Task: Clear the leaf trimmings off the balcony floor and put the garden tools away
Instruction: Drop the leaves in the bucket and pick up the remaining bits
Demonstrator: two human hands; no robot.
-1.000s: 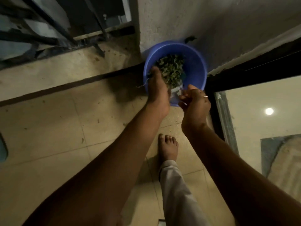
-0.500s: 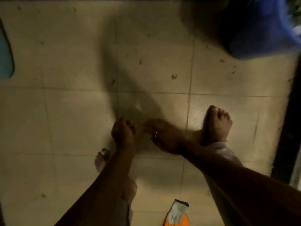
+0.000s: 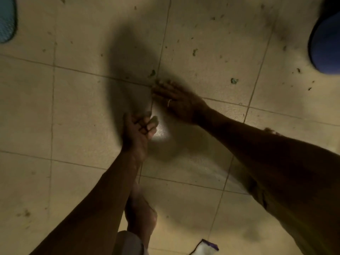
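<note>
Small dark leaf trimmings [image 3: 234,80] lie scattered over the beige floor tiles [image 3: 77,111], mostly in the upper right; one bit [image 3: 152,73] sits just beyond my right fingertips. My right hand [image 3: 176,102] lies flat on the floor at a tile joint, fingers straight and pointing left, a ring on one finger. Just below it my left hand [image 3: 139,129] rests its edge on the floor with the fingers curled in toward the palm; I see nothing in it. The blue bucket [image 3: 327,43] shows partly at the right edge.
A teal object [image 3: 6,19] lies at the top left corner. My bare foot [image 3: 141,214] stands below my left forearm. A white item with a dark edge [image 3: 204,248] lies at the bottom edge. The light is dim, and my shadow covers the middle tiles.
A second ago both hands were at the blue bucket over the trimmings. I have since bent to the floor; my right hand has flattened and reached further out beside my curled left hand.
</note>
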